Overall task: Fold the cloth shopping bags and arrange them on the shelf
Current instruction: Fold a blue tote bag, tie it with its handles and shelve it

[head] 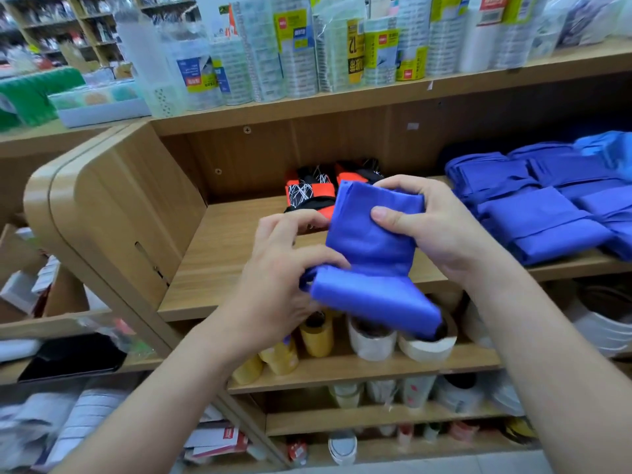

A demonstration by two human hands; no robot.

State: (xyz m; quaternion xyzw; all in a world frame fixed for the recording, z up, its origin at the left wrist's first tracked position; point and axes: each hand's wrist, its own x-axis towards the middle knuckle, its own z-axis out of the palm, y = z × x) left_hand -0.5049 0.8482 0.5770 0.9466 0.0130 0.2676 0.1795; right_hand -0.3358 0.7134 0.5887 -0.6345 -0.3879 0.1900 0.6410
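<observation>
I hold a blue cloth bag (371,254) in the air in front of the wooden shelf (225,248). It is partly folded, with a crease across its middle. My right hand (431,224) pinches its upper part, thumb on the front. My left hand (277,278) grips its lower left end with curled fingers. Several folded blue bags (540,203) lie stacked on the shelf at the right. Behind my hands, folded orange and black patterned bags (311,191) lie at the back of the shelf.
A rounded wooden side panel (102,206) bounds the shelf on the left. The board above carries rolls of tape in plastic wrap (307,53). The shelf below holds yellow and white tape rolls (369,340).
</observation>
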